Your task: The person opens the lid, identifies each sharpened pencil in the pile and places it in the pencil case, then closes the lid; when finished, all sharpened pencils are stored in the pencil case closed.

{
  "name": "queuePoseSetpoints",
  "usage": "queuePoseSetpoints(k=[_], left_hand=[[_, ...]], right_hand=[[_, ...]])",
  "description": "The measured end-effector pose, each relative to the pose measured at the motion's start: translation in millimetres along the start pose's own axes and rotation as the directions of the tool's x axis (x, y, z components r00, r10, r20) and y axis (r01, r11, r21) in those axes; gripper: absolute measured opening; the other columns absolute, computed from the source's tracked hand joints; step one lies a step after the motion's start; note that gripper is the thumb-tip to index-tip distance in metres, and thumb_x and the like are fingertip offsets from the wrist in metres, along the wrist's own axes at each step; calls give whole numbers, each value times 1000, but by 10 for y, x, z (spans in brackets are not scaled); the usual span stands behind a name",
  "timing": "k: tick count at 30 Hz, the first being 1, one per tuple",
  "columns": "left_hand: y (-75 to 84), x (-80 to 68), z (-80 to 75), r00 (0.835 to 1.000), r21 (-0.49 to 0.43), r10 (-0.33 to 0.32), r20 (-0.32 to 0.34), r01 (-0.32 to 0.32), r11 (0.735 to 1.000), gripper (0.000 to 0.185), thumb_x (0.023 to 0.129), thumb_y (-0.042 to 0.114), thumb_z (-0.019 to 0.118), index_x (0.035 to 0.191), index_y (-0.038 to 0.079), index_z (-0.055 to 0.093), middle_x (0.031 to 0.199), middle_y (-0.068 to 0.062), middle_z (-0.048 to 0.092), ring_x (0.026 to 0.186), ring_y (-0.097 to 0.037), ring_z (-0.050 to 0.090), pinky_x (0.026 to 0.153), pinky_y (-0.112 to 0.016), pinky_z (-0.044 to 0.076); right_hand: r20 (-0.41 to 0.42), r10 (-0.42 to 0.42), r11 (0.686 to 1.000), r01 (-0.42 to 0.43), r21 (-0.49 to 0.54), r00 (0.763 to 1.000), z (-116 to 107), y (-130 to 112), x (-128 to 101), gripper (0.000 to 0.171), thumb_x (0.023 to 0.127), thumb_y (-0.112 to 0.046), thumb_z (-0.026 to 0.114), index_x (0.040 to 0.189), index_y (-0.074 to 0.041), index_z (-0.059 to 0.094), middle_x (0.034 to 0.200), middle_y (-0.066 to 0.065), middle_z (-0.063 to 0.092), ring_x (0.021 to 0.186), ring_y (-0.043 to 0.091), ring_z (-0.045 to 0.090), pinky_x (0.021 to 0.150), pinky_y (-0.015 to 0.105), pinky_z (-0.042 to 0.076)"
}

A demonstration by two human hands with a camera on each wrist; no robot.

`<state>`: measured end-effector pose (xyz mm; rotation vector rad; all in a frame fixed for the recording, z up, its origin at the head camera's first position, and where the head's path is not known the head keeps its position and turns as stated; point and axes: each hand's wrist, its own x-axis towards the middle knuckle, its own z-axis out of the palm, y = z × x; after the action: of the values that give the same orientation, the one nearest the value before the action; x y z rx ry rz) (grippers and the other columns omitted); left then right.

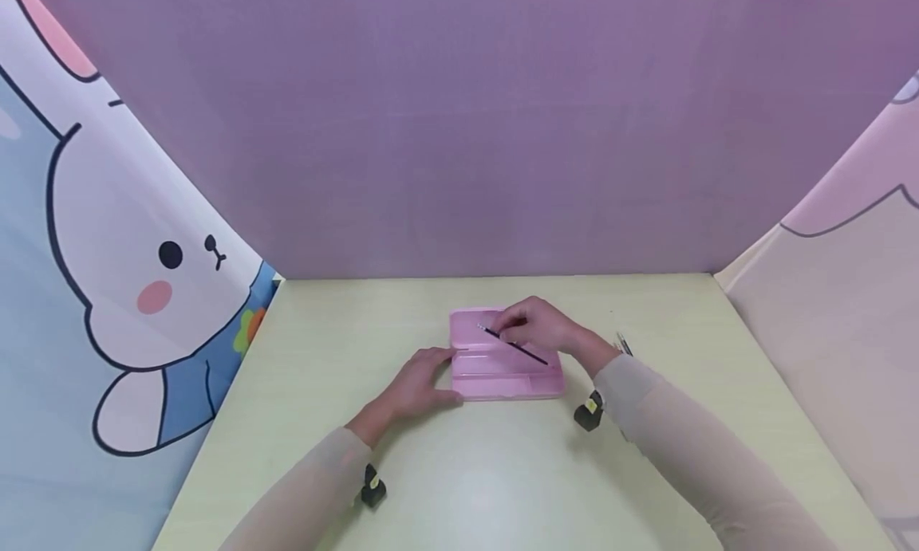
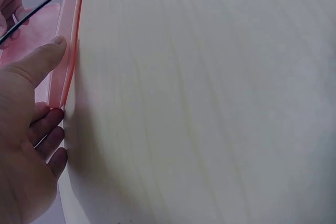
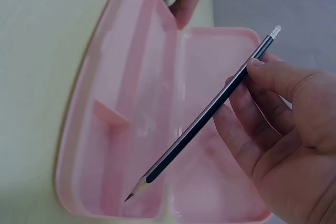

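Note:
A pink pencil case (image 1: 491, 387) lies open on the table, its lid folded back and its tray divided by a small partition (image 3: 112, 113). My left hand (image 1: 415, 383) holds the case's left end, thumb at the front rim and fingers against the side. Above the case, my right hand (image 1: 538, 325) pinches a dark pencil (image 3: 194, 124) near its eraser end between thumb and fingers. The pencil slants, with its sharpened tip (image 3: 129, 196) pointing down over the tray. In the right wrist view the tray and lid hold no other items.
Some slim pencil-like things (image 1: 624, 344) lie on the table (image 1: 345, 320) right of the case, partly hidden by my right forearm. A purple panel (image 1: 459, 136) stands behind the table. Printed cloths hang on the left (image 1: 108, 296) and right (image 1: 840, 312).

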<state>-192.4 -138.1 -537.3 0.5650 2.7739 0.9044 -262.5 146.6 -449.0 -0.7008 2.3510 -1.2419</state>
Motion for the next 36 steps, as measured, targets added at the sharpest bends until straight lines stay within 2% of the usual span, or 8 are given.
queuePoseSetpoints(k=[7,14,20,25,30,36], left_hand=[[-22,4,12,1000,14,-6,-1,6,1000,94,81,50,84,156,13,43,155,-7,51,145,-30,43,121,-52,36],[-34,8,13,1000,1,-2,-10,2,1000,91,81,47,84,156,15,44,154,-6,52,143,-29,45,120,-52,37],[-45,17,-2,1000,3,4,-14,-4,1000,91,81,48,84,156,15,43,154,-5,52,143,-29,45,121,-51,37],[-50,19,2,1000,0,0,-12,0,1000,91,81,49,83,156,15,44,154,-5,51,143,-30,45,121,-52,37],[-41,19,5,1000,1,-9,-11,9,1000,92,80,49,84,156,16,44,154,-4,51,143,-28,44,121,-52,37],[-42,14,4,1000,-1,-5,-14,5,1000,91,80,48,84,155,15,44,154,-5,51,143,-29,45,120,-53,38]], right_hand=[[-32,-43,992,39,-119,999,156,102,7,15,93,-7,75,103,-17,81,106,-4,77,101,13,67,94,35,54],[-17,-116,979,111,-171,993,318,215,68,14,91,-6,76,98,-17,81,103,-3,75,94,12,64,85,29,55],[10,-81,983,81,-166,997,395,203,106,15,90,-6,77,99,-16,80,102,-4,74,92,12,63,85,29,55],[44,-40,984,47,-174,998,457,210,121,13,90,-6,77,101,-12,80,96,-2,75,83,12,65,80,29,58],[40,-61,979,67,-191,997,519,236,134,12,88,-2,77,98,-8,80,92,2,77,80,11,66,77,26,58],[6,-84,971,83,-222,996,595,257,144,11,88,0,78,94,-9,80,92,2,79,86,10,71,80,20,60]])
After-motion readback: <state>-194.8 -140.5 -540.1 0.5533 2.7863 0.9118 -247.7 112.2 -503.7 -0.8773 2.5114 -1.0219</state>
